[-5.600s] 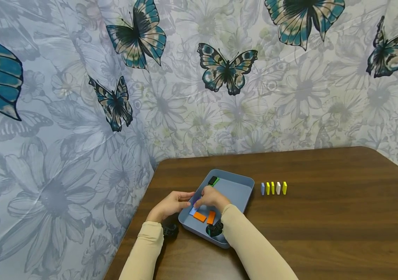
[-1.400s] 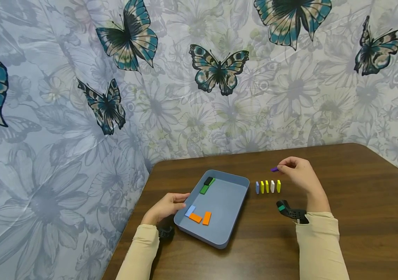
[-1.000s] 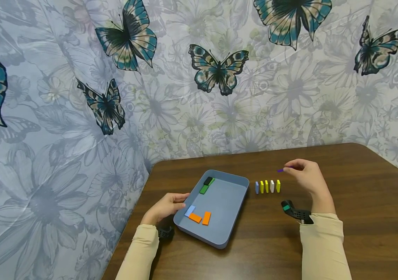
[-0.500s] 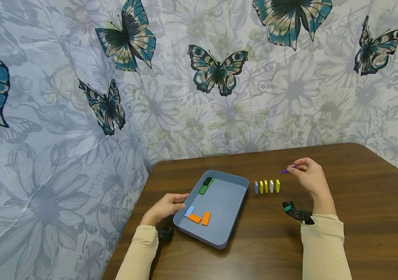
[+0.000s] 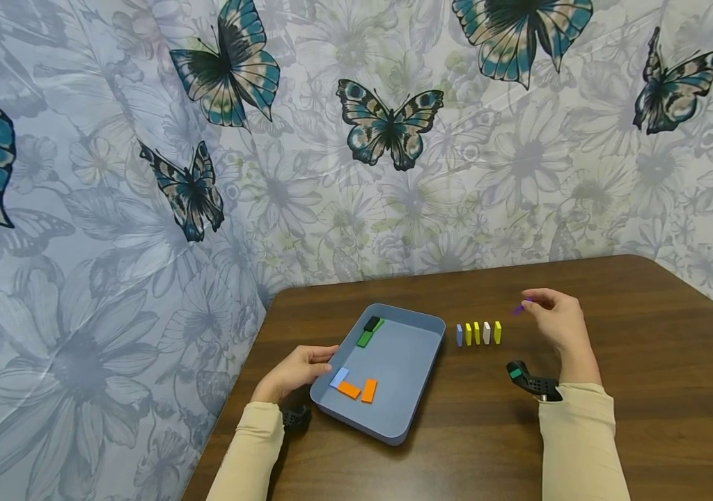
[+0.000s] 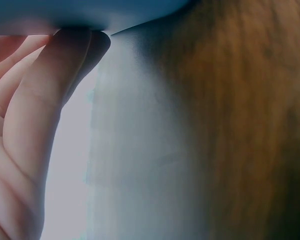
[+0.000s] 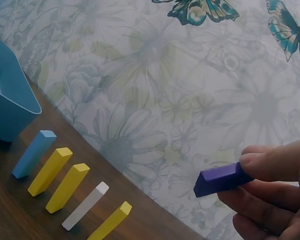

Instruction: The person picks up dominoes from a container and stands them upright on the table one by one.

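The tray [image 5: 406, 355] lies on the left part of the table [image 5: 663, 362], the left hand [image 5: 290, 372] at its left side. In it, 3 flat blocks [image 5: 349, 390] lie toward the near end; a cluster of blocks [image 5: 364, 339] lies farther back by the left side. Right of the tray stands a row of 5 dominoes [image 5: 477, 334]. Beyond its right end, the right hand [image 5: 557, 320] holds a domino block [image 7: 221, 180]. Behind the table is a wall [image 5: 356, 216].

One block [image 7: 217, 181] is purple, the tray [image 5: 400, 369] grey-blue, the table [image 5: 645, 362] brown, and the wall [image 5: 356, 229] has grey flowers [image 5: 90, 365] and blue-and-black butterflies [image 5: 390, 124].
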### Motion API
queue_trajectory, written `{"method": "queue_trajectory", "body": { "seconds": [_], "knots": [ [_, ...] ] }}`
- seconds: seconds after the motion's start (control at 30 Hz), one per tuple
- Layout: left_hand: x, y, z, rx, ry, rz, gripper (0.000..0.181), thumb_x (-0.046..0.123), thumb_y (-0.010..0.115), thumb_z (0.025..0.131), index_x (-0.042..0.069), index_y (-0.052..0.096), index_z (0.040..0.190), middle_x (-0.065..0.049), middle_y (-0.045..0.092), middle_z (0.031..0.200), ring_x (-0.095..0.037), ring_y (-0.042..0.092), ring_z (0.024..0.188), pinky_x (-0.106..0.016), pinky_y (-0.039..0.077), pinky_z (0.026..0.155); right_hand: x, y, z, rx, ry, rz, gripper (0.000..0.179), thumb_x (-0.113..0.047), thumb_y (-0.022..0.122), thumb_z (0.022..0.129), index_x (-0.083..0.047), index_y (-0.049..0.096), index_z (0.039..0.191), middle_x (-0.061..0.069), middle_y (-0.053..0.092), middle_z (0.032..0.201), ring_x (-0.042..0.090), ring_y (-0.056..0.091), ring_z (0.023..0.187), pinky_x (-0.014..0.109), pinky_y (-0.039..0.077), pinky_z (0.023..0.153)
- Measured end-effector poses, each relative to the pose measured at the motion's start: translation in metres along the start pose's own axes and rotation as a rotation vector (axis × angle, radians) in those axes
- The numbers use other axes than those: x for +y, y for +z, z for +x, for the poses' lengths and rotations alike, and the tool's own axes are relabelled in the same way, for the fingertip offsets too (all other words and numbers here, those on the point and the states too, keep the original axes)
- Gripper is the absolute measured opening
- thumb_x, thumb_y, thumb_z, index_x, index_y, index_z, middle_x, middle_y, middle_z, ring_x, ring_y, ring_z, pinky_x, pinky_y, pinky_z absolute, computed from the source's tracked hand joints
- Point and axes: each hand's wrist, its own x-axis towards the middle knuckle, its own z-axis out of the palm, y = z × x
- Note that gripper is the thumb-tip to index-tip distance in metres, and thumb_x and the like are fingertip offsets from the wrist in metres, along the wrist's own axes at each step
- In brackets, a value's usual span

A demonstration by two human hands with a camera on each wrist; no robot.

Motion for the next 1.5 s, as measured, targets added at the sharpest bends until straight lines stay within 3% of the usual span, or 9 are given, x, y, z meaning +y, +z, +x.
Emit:
{"method": "queue_trajectory", "body": {
  "seconds": [0.1,0.23,0.47,0.6,0.73,1.0,1.17,1.3,1.5],
  "knots": [
    [0.0,0.001,0.001,0.003,-0.005,-0.004,0.049,0.004,0.055,0.101,0.002,0.045,0.149,-0.024,0.048,0.15,-0.035,0.056,0.13,-0.046,0.055,0.097,0.004,0.001,0.0,0.001,0.009,0.0,0.037,-0.017,0.052,0.104,0.002,0.059,0.135,0.027,0.059,0.131,0.041,0.054,0.118,0.039,0.049,0.087],
    [-0.001,0.001,0.001,0.002,0.0,-0.004,0.049,0.005,0.055,0.101,0.002,0.045,0.149,-0.024,0.047,0.15,-0.036,0.056,0.131,-0.046,0.055,0.096,0.011,0.005,0.003,0.011,-0.017,-0.026,0.036,-0.014,0.056,0.102,0.003,0.06,0.134,0.027,0.062,0.127,0.035,0.058,0.111,0.026,0.048,0.08],
    [-0.001,0.001,-0.001,-0.004,-0.009,-0.007,0.05,0.005,0.055,0.101,0.002,0.045,0.15,-0.024,0.047,0.151,-0.036,0.055,0.131,-0.046,0.055,0.096,0.026,0.016,0.008,0.0,-0.03,-0.032,0.035,-0.007,0.061,0.097,0.006,0.061,0.13,0.028,0.065,0.125,-0.001,0.056,0.088,0.008,0.045,0.069],
    [-0.001,0.001,0.0,-0.004,-0.008,0.003,0.05,0.005,0.055,0.101,0.001,0.045,0.15,-0.024,0.047,0.15,-0.036,0.056,0.131,-0.046,0.055,0.096,0.032,0.021,0.008,-0.023,-0.003,-0.022,0.035,-0.005,0.061,0.097,0.006,0.061,0.13,0.03,0.064,0.127,0.02,0.064,0.1,0.01,0.045,0.068],
    [-0.001,0.0,0.0,0.003,-0.018,0.006,0.049,0.005,0.055,0.101,0.003,0.045,0.15,-0.023,0.048,0.15,-0.036,0.054,0.132,-0.047,0.054,0.098,0.037,0.026,0.009,-0.043,0.013,-0.014,0.035,-0.003,0.059,0.098,0.007,0.059,0.132,0.031,0.061,0.131,0.041,0.06,0.116,0.01,0.043,0.069],
    [0.0,-0.001,0.001,-0.001,-0.01,0.025,0.05,0.006,0.055,0.102,0.001,0.044,0.15,-0.023,0.047,0.151,-0.037,0.053,0.134,-0.049,0.053,0.099,0.045,0.033,0.011,-0.048,0.003,-0.043,0.034,-0.001,0.059,0.097,0.007,0.061,0.13,0.031,0.062,0.129,0.043,0.059,0.115,0.016,0.044,0.073],
    [0.0,-0.001,0.001,-0.008,-0.004,0.016,0.05,0.006,0.054,0.102,0.0,0.043,0.15,-0.024,0.046,0.152,-0.038,0.052,0.134,-0.048,0.053,0.099,0.049,0.035,0.011,-0.067,0.008,-0.052,0.034,0.0,0.06,0.096,0.009,0.061,0.129,0.033,0.062,0.127,0.046,0.058,0.115,0.039,0.051,0.088],
    [-0.001,-0.001,0.001,-0.01,-0.005,0.013,0.05,0.006,0.054,0.102,0.0,0.043,0.15,-0.024,0.045,0.152,-0.038,0.051,0.135,-0.047,0.053,0.099,0.05,0.034,0.01,-0.095,0.014,-0.053,0.035,0.001,0.058,0.096,0.01,0.059,0.13,0.034,0.06,0.127,0.049,0.056,0.116,0.057,0.047,0.097],
    [-0.001,-0.001,0.001,-0.006,-0.009,0.015,0.05,0.006,0.055,0.102,0.001,0.044,0.15,-0.024,0.046,0.151,-0.038,0.052,0.134,-0.048,0.054,0.099,0.051,0.036,0.01,-0.121,0.018,-0.055,0.035,0.003,0.057,0.095,0.011,0.059,0.13,0.035,0.059,0.127,0.049,0.056,0.115,0.058,0.047,0.099]
  ]
}}
